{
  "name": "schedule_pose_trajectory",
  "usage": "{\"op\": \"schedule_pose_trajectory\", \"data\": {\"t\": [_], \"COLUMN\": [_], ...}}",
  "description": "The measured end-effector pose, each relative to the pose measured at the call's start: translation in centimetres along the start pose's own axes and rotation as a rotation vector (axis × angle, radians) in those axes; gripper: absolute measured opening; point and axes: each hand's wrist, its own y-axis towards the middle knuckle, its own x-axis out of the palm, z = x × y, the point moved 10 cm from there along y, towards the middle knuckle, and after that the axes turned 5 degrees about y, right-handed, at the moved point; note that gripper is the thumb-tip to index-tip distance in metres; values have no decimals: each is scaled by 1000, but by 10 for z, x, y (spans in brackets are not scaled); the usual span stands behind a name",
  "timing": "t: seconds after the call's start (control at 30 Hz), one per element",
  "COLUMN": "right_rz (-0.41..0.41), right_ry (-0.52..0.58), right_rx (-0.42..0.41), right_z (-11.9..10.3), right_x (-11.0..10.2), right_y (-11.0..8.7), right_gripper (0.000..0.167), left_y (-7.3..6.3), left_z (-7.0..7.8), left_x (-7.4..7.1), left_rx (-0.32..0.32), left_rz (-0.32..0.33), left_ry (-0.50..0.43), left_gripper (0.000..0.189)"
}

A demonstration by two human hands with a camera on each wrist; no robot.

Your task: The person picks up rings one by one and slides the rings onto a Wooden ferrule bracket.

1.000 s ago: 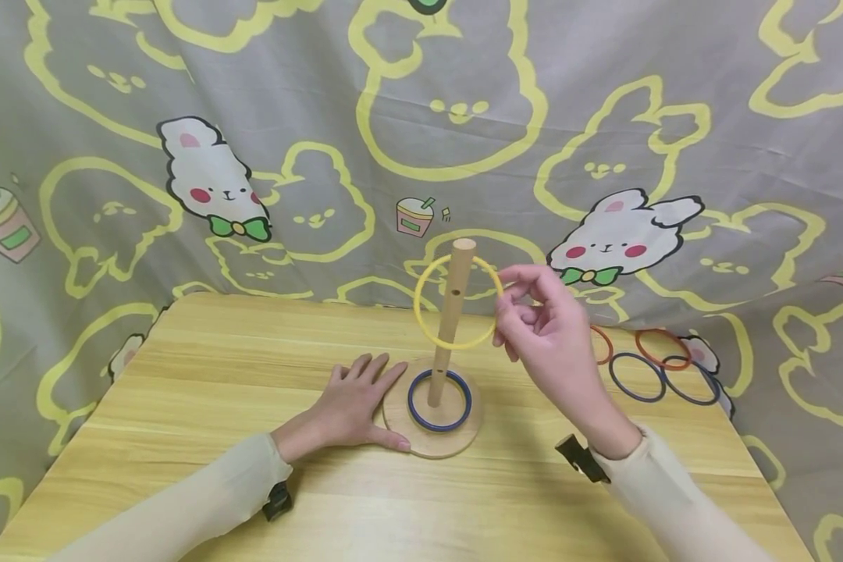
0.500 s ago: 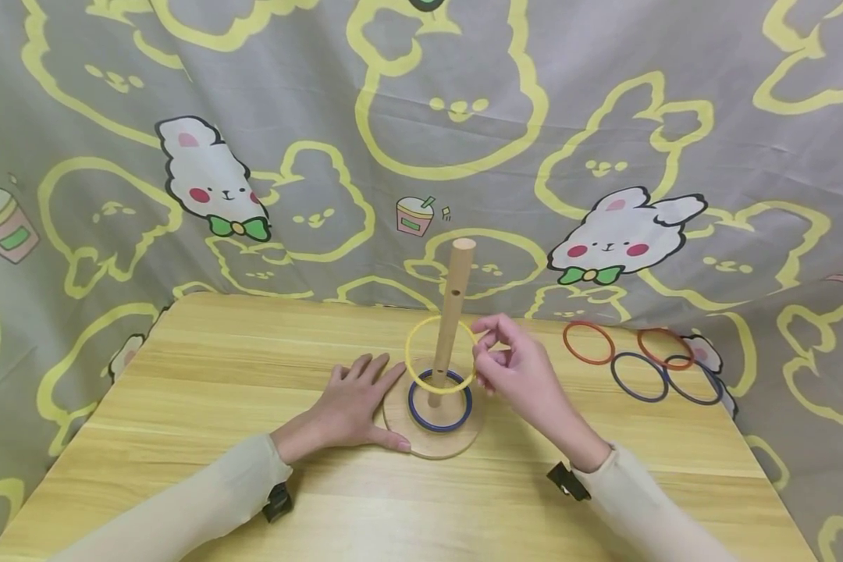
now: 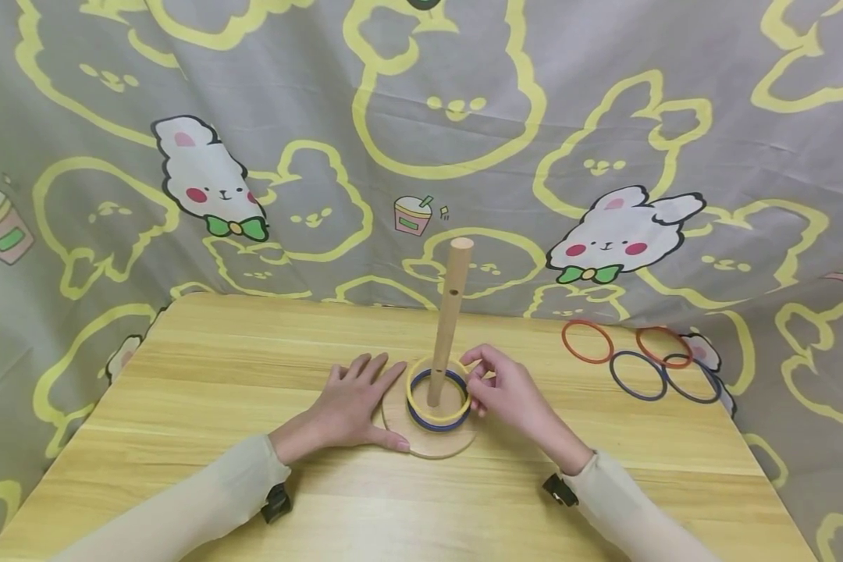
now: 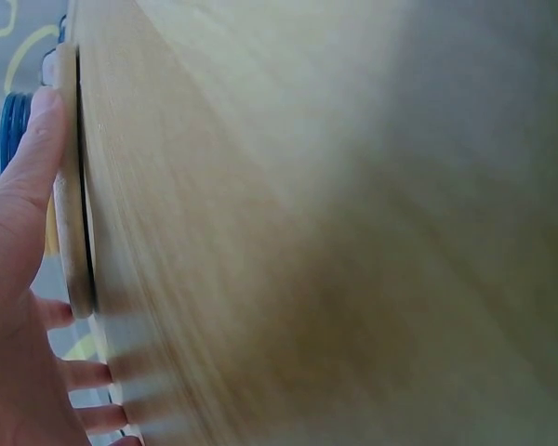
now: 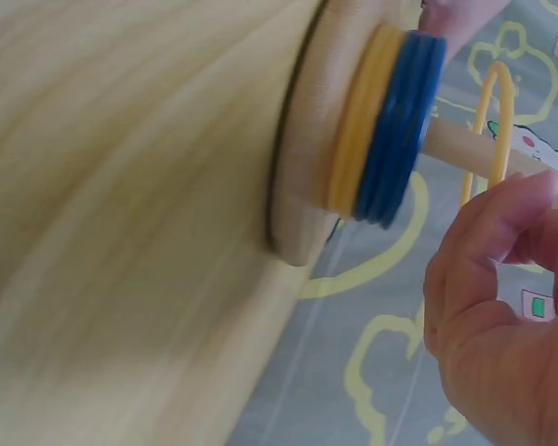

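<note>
- Nearest to my side, two pale sleeves (image 3: 190, 484) reached in over the wood-grain table (image 3: 393, 519).
- The left hand (image 3: 351, 406) had its fingers spread wide; its thumb lay over the rim of the round wooden base (image 3: 432, 446).
- The right hand (image 3: 511, 394) pinched the side of a yellow ring (image 5: 505, 130) between its thumb and fingers.
- I saw this ring around the upright wooden post (image 3: 452, 304), low on it, a little above the stacked blue rings (image 5: 398, 139) and apart from them.
- In the right wrist view I found the stacked yellow rings (image 5: 365, 121) below the blue ones, next to the base.
- Farther, at the right, lay two loose red rings (image 3: 563, 337) and two loose blue rings (image 3: 611, 365), one red overlapping one blue.
- At the back hung a grey cloth (image 3: 288, 101) with cartoon rabbits.
</note>
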Motion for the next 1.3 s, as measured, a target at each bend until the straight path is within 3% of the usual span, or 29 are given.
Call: {"op": "schedule_pose_trajectory", "data": {"t": [0.33, 0.77, 0.97, 1.3], "right_rz": [-37, 23, 80, 221], "right_ry": [-59, -135, -207, -227], "right_rx": [24, 69, 34, -26], "right_z": [18, 28, 31, 43], "right_x": [6, -4, -31, -105], "right_y": [3, -1, -14, -43], "right_gripper": [25, 23, 24, 21], "left_y": [1, 0, 0, 0], "left_z": [0, 0, -2, 1], "left_x": [1, 0, 3, -1], "left_rx": [-3, 5, 12, 3], "left_rz": [-1, 5, 19, 5], "left_ry": [-2, -9, -19, -9], "left_gripper": [129, 128, 129, 127]}}
